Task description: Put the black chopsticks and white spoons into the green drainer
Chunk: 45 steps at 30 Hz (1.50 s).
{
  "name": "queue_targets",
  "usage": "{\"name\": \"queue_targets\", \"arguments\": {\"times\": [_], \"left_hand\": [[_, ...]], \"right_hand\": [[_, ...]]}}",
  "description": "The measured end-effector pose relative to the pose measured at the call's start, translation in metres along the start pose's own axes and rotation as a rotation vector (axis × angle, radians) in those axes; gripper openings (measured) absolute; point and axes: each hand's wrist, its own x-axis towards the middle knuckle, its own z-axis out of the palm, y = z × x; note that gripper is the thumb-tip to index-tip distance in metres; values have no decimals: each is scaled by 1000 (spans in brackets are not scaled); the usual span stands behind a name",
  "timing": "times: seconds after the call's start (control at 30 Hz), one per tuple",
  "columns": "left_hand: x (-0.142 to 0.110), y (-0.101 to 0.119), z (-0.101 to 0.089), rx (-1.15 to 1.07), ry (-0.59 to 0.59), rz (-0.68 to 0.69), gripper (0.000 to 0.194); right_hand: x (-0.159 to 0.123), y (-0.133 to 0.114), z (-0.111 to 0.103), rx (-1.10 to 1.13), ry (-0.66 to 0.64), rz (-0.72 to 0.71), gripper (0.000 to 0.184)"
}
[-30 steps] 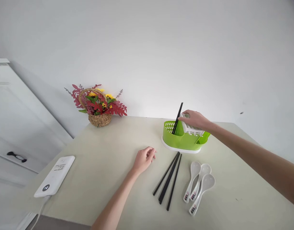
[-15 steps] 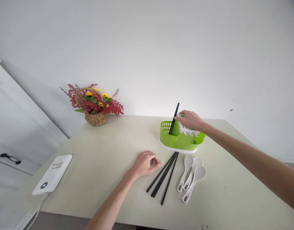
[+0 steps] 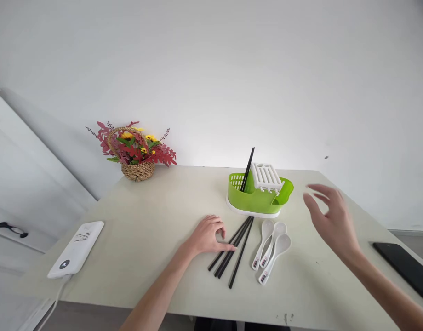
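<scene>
My left hand [image 3: 208, 236] rests on the table with loosely curled fingers and its thumb apart, stretched over several loose black chopsticks [image 3: 241, 253]. It grips nothing. To the right, my right hand [image 3: 332, 223] is open in the air beside the green utensil caddy [image 3: 246, 200], holding nothing. A white slatted rack with small hooks [image 3: 267, 177] sits on top of the caddy's middle. More black chopsticks [image 3: 247, 170] stand tilted in the caddy's left compartment. Three white spoons [image 3: 278, 248] lie in front of the caddy, right of the loose chopsticks.
A wicker basket of artificial flowers [image 3: 138, 171] stands against the wall at the back left. On the table's left side lies a white device [image 3: 77, 248] with a cable. A black phone [image 3: 404, 269] lies at the right edge. A white cabinet [image 3: 28, 174] stands left.
My right hand has let go of the white rack and moved right, towards me, leaving it on the caddy. My left thumb has stretched out over the loose chopsticks. The view has shifted slightly.
</scene>
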Motion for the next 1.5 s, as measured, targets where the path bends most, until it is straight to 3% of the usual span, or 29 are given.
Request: {"name": "queue_targets", "arguments": {"times": [0.2, 0.37, 0.7, 0.87, 1.0, 1.23, 1.5], "left_hand": [[3, -1, -3, -64, -26, -11, 49], [1, 1, -8, -95, -36, -29, 44], [-16, 6, -33, -119, -87, -241, 29], [-11, 21, -45, 57, -178, -288, 16], [-1, 35, -43, 268, -198, -292, 2], [11, 50, -32, 430, -209, -318, 29], [15, 56, -25, 503, -200, -338, 26]], "right_hand": [[-72, 77, -20, 33, -3, 310, 50], [-105, 108, -17, 83, -49, 441, 56], [-123, 105, -8, 177, -36, 533, 54], [-123, 97, -13, 217, 7, 607, 52], [-123, 96, -14, 228, -2, 627, 52], [-121, 96, -12, 244, 0, 618, 52], [-120, 90, -13, 242, -13, 629, 49]]}}
